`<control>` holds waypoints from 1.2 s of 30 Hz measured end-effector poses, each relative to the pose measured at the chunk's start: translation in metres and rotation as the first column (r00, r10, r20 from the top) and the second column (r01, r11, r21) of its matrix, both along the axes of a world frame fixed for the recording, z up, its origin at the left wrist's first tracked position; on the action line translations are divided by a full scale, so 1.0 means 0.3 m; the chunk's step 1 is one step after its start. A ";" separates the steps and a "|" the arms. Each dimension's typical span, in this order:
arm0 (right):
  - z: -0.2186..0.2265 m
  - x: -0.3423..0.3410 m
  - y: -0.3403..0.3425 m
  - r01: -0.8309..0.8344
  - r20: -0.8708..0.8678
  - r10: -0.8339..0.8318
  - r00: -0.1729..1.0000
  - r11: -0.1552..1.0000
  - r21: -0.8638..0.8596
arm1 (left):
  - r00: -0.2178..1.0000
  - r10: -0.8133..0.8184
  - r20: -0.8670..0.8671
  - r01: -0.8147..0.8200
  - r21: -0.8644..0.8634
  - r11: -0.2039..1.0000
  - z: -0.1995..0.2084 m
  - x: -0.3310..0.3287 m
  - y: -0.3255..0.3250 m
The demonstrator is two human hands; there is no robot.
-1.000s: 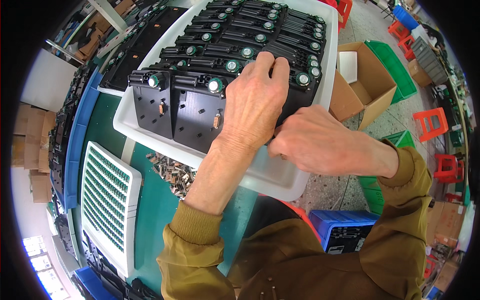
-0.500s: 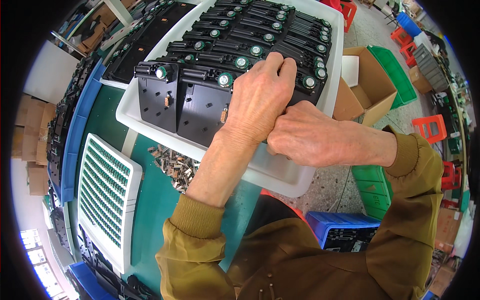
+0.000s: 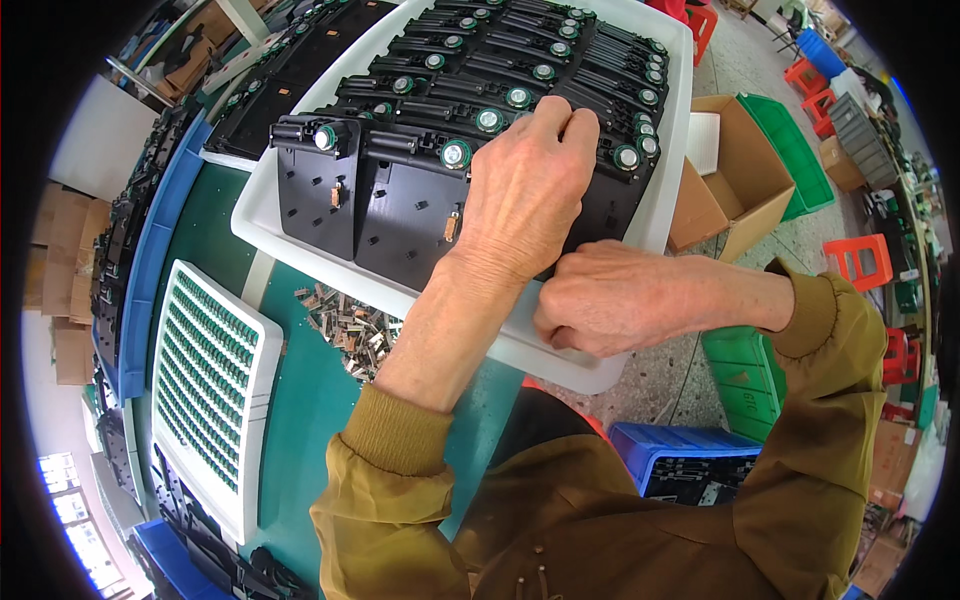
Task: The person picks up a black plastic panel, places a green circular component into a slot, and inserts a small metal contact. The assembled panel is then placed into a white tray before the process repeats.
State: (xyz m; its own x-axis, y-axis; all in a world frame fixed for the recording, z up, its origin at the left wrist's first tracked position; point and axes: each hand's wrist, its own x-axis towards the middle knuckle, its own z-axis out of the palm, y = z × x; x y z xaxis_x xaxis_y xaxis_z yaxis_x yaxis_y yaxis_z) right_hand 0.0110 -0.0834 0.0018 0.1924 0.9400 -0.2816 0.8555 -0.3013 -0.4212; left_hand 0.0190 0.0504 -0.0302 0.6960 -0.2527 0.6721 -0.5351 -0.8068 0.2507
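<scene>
Rows of black plastic panels, with round silver buttons ringed in green, stand packed in a white tray. My left hand is curled over the top edge of a front panel, its fingertips hidden behind the hand. Just below and to the right, my right hand is closed with the fingers folded under, in front of the panels and over the tray's near rim. Whatever it pinches is out of sight. Small copper-coloured parts sit on the faces of the front panels.
A pile of small metal parts lies on the green table. Left of it rests a white tray of small green parts. A cardboard box, green crates and a blue crate stand to the right.
My right hand has moved down, away from my left hand, toward the tray's near rim. My left hand stays over the panel's top edge, shifting only slightly.
</scene>
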 end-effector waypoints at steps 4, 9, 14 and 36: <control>0.042 0.001 -0.007 0.077 0.211 -0.075 0.975 0.997 0.001 | 1.000 0.013 -0.004 -0.014 -0.023 1.000 -0.006 0.007 0.001; 0.038 0.002 0.001 0.045 0.175 -0.023 0.984 0.991 -0.125 | 0.998 0.023 -0.061 -0.027 -0.053 0.998 -0.001 -0.001 0.002; -0.009 0.003 0.007 0.051 0.030 -0.051 0.998 0.999 0.001 | 0.998 0.017 -0.053 -0.020 -0.065 0.998 -0.001 -0.001 0.002; 0.016 -0.020 0.031 0.086 0.055 -0.080 0.995 0.988 -0.131 | 0.997 0.020 -0.074 -0.024 -0.050 0.998 -0.002 -0.005 0.005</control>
